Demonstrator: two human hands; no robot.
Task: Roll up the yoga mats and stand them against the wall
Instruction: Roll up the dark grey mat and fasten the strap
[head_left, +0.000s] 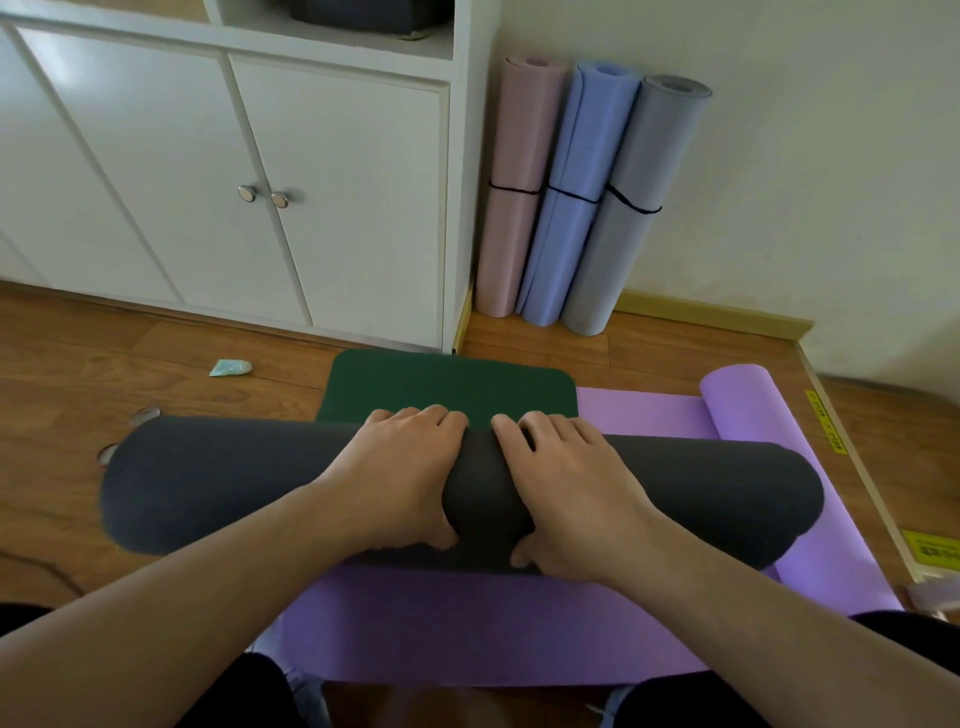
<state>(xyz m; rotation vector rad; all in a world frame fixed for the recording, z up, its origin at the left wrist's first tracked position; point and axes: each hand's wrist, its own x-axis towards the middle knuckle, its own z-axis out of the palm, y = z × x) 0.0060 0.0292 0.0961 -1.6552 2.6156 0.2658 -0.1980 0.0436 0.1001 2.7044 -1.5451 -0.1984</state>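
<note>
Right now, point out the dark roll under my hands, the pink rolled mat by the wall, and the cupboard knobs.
dark roll (208, 488): head view, on its left half.
pink rolled mat (511, 156): head view, upper body above the black band.
cupboard knobs (248, 193): head view, on the left knob.

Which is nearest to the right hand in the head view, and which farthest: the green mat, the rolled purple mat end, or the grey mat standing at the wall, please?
From the right hand:
1. Green mat, just beyond the fingertips.
2. Rolled purple mat end, off to the right.
3. Grey standing mat, upright against the wall.
</note>
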